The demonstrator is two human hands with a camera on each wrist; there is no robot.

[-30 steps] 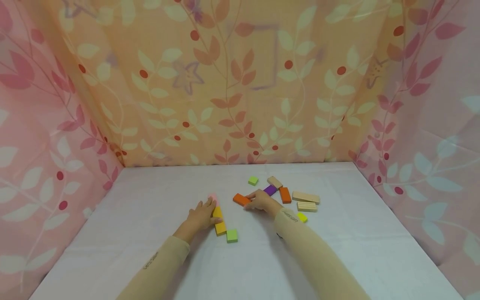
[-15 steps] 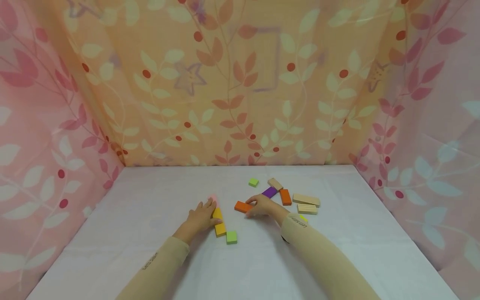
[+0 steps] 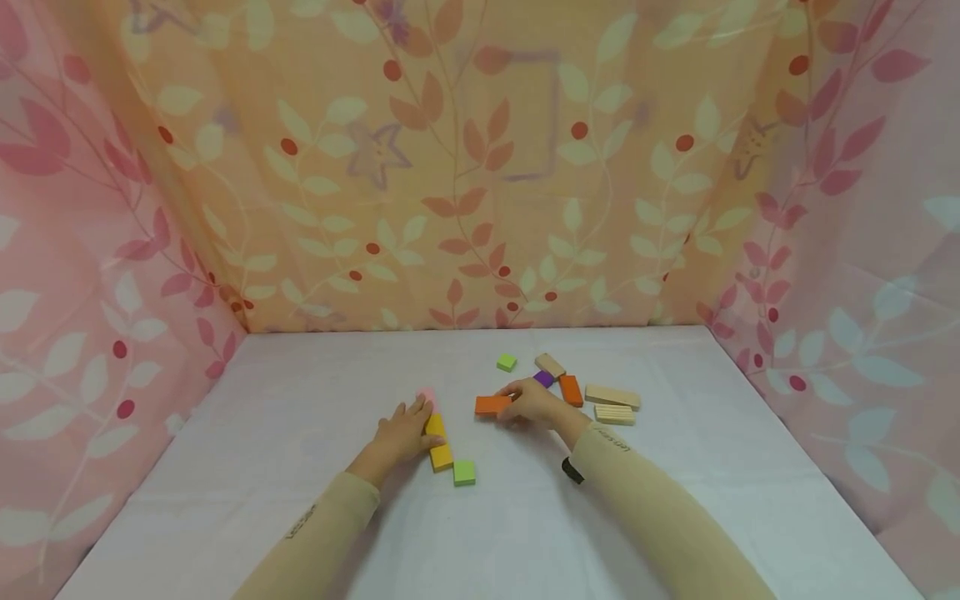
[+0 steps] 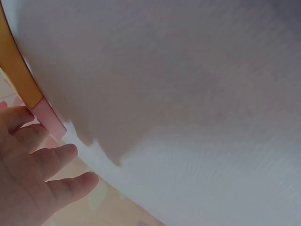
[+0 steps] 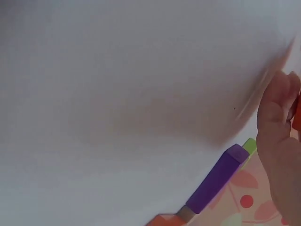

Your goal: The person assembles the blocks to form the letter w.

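Just right of the head view's centre, the right hand (image 3: 534, 403) pinches one end of a flat orange block (image 3: 492, 405), which looks slightly lifted off the white desk (image 3: 300, 400), though I cannot be sure of the gap. The left hand (image 3: 401, 433), left of centre, rests with relaxed, fairly straight fingers against a short row of blocks: a pink block (image 3: 427, 395) at the far end, then two yellow blocks (image 3: 438, 442), with a green square (image 3: 464, 472) lying just beside the near end.

The likely trouble, as I judge it, is the grip: only the tip of the orange block is held, so it could swivel or slip from the fingers and land askew. If it is carried toward the row, a careless touch could knock those small pieces out of line, since nothing anchors them but the resting left hand. The right sleeve also hangs over the loose pile and could drag a piece along.

The blocks look like painted wood, smooth with crisp edges (the two plain wooden planks (image 3: 612, 397) at the right show bare grain, one ridged). A purple block (image 3: 543, 378), another orange block (image 3: 571, 390), a tan block (image 3: 550, 365) and a second green square (image 3: 507, 362) lie above the right hand. The desk cover looks like soft matte cloth.
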